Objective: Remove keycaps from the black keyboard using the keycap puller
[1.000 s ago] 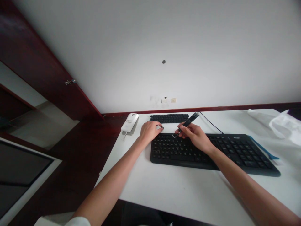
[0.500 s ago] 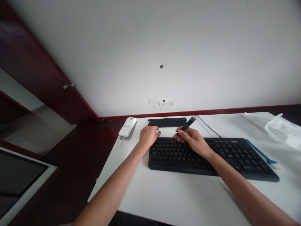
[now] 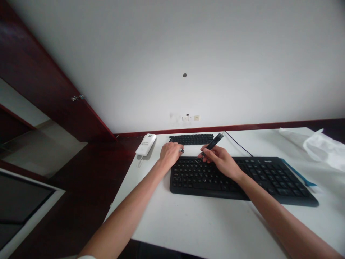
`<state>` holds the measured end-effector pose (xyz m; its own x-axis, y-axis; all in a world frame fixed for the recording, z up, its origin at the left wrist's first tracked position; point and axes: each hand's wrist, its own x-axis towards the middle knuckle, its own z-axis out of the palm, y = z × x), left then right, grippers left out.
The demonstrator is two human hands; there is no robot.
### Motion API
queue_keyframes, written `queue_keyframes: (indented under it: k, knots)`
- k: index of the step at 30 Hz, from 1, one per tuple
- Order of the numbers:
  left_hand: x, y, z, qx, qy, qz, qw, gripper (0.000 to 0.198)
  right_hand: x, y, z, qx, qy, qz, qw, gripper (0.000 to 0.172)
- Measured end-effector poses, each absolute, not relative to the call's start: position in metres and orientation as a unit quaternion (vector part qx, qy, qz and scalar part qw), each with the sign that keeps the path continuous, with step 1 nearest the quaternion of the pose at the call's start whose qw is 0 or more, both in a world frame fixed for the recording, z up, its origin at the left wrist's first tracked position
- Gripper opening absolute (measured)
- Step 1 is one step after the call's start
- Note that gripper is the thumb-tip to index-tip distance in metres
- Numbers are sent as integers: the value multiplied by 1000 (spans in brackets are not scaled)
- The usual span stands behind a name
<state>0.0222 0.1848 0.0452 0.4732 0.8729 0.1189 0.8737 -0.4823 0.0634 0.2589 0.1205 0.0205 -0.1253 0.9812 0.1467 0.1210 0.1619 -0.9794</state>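
Hands apart, left hand [image 3: 169,154] pinching small black keycap [image 3: 182,151], right hand [image 3: 222,162] wire-tipped puller [image 3: 212,141]

Free room for a hand runs along the front edge of the bench [image 3: 210,223], before the black keyboard [image 3: 269,180], which blocks the middle. Toward the back edge, only a narrow gap separates it from the black key strip [image 3: 191,139]. A thin cable [image 3: 238,143] crosses the back right, a white plastic bag [image 3: 322,147] covers the right corner, and a white power bank [image 3: 146,144] sits near the back left corner.
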Motion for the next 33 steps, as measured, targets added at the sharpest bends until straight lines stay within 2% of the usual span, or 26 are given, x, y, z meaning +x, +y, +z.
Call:
queue_keyframes:
  k: [11,18,27,33]
  knots:
    - [12,188,40,-826,-556,-82,-31,20,258,120,22,-459,-608,449,466,42]
    - [12,187,43,-827,-556,-81,-30,28,258,119,23,-463,-610,445,465,42]
    - [16,191,41,-838,-540,-82,-14,14,258,118,24,-465,-607,446,465,43]
    - [18,193,41,-849,-522,-83,-16,31,258,119,22,-461,-610,444,466,43]
